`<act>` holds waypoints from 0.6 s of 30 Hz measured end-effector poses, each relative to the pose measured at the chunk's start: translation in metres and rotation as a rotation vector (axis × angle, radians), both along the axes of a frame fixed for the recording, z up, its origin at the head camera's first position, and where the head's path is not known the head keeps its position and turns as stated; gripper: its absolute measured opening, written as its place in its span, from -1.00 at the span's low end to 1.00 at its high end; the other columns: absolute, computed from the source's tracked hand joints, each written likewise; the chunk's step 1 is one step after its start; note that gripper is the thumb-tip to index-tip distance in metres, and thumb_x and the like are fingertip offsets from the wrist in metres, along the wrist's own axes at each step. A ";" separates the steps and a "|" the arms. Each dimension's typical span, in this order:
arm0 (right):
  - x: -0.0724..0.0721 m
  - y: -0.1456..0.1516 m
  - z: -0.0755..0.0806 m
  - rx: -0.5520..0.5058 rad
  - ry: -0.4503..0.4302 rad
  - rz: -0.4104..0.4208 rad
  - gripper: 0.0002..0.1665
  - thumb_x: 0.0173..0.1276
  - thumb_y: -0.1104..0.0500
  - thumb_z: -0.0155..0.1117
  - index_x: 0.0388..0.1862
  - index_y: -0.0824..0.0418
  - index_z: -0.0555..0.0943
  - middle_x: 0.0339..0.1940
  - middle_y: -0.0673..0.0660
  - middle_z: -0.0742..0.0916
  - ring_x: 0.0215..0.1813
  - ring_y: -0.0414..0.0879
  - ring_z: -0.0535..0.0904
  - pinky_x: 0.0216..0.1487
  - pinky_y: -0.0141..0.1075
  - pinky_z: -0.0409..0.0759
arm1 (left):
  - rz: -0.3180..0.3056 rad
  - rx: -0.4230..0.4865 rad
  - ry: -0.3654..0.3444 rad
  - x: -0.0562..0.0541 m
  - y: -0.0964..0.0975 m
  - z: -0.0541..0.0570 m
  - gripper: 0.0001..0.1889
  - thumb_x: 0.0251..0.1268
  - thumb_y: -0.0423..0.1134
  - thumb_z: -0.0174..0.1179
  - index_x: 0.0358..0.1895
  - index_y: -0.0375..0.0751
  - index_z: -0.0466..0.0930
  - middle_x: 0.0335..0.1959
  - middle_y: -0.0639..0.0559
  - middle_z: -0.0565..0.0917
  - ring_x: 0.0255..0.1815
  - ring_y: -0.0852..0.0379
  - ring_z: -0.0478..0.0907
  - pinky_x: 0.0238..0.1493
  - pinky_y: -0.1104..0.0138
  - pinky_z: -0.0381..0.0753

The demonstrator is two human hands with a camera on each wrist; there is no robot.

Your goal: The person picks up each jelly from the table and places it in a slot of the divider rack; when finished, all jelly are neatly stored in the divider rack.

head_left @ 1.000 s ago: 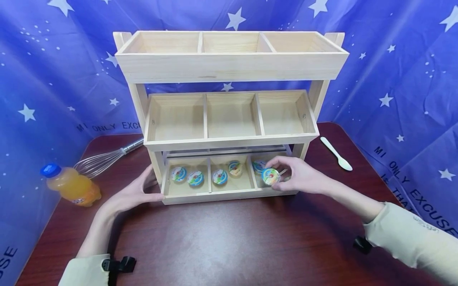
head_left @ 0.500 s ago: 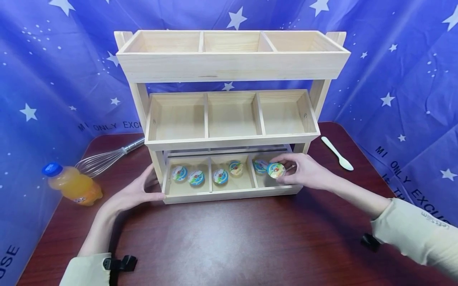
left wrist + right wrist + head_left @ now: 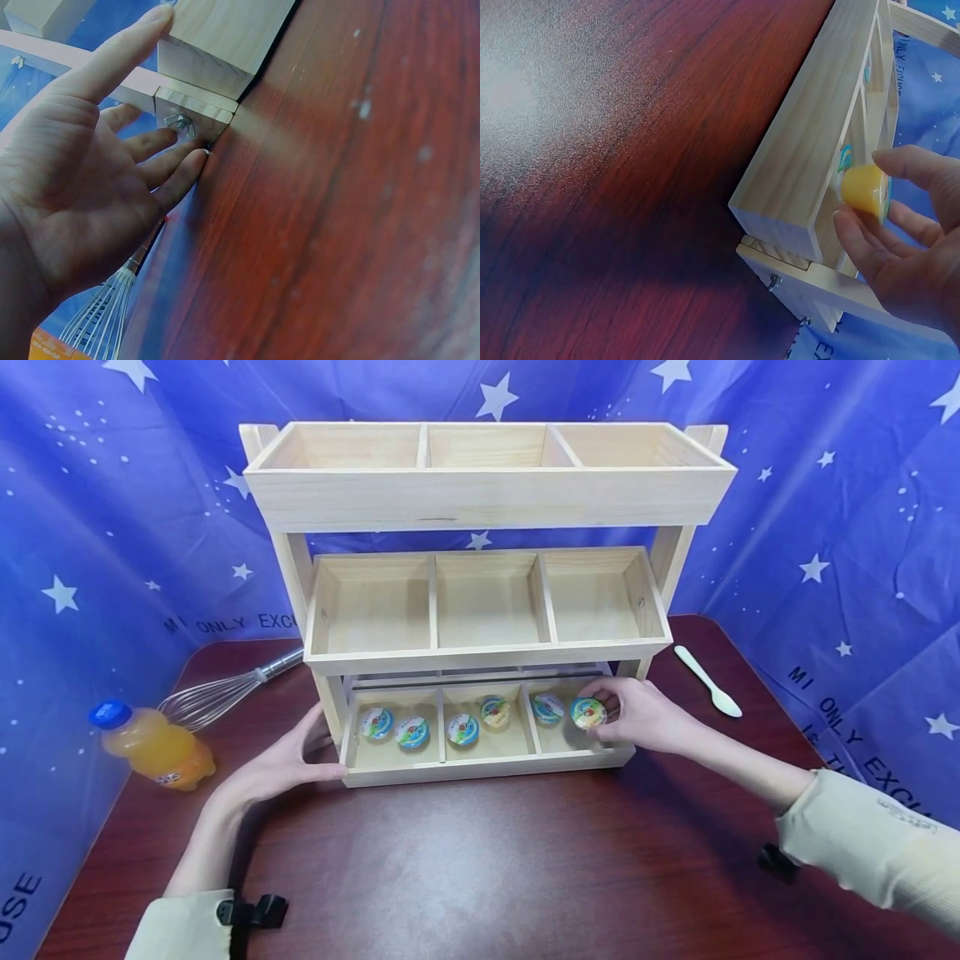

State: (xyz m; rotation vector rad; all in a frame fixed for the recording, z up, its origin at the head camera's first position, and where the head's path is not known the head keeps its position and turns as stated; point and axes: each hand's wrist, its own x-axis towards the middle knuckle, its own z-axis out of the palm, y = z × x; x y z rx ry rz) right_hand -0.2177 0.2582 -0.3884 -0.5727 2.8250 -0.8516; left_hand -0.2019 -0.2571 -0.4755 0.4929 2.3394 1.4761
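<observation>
A wooden three-tier rack [image 3: 487,502] stands on the table. My right hand [image 3: 643,714] pinches a yellow jelly cup [image 3: 864,189] between thumb and fingers, inside the bottom tier's right compartment. Its printed lid faces up in the head view. To its left in that compartment sits another jelly cup [image 3: 547,708]. Two jelly cups lie in the middle compartment, one of them yellowish [image 3: 495,712], and two more in the left compartment [image 3: 390,758]. My left hand [image 3: 97,172] rests on the rack's lower left corner, thumb at the tray's front corner, fingers loosely extended beside the leg with its wing nut.
An orange drink bottle [image 3: 153,747] with a blue cap and a whisk [image 3: 213,697] lie left of the rack. On the right is a pale spoon [image 3: 708,682]. Blue star-printed cloth [image 3: 825,485] surrounds the table [image 3: 450,868]. The upper tiers overhang the bottom one.
My right hand has carried the jelly cup rightward and back, from over the tray's front edge into the right compartment, beside the other cup. My left hand stays in place.
</observation>
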 end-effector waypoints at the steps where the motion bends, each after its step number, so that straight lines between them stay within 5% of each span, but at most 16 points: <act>1: -0.001 -0.001 0.000 0.016 0.005 -0.003 -0.57 0.07 0.27 0.53 -0.02 0.22 0.71 -0.28 0.05 0.82 -0.24 -0.15 0.71 -0.20 -0.44 0.62 | -0.001 0.001 0.001 0.000 0.000 0.000 0.19 0.25 -0.20 0.46 0.69 0.30 -0.32 0.67 -0.19 0.12 0.62 -0.31 0.18 0.30 0.61 0.32; 13: -0.011 -0.007 -0.003 0.158 0.001 0.015 -0.50 -0.05 0.24 0.54 -0.03 0.24 0.72 -0.37 0.01 0.82 -0.39 -0.27 0.60 -0.27 -0.32 0.53 | -0.004 0.015 -0.004 0.000 0.000 -0.001 0.19 0.25 -0.21 0.45 0.69 0.30 -0.32 0.67 -0.22 0.12 0.62 -0.33 0.16 0.30 0.64 0.32; 18: -0.012 -0.009 -0.009 0.196 0.009 0.018 -0.49 -0.08 0.21 0.54 -0.05 0.22 0.73 -0.36 0.01 0.81 -0.39 -0.23 0.58 -0.27 -0.31 0.51 | 0.002 -0.008 -0.010 0.000 0.001 0.000 0.20 0.26 -0.19 0.44 0.69 0.31 -0.36 0.68 -0.22 0.10 0.63 -0.34 0.15 0.53 0.13 0.33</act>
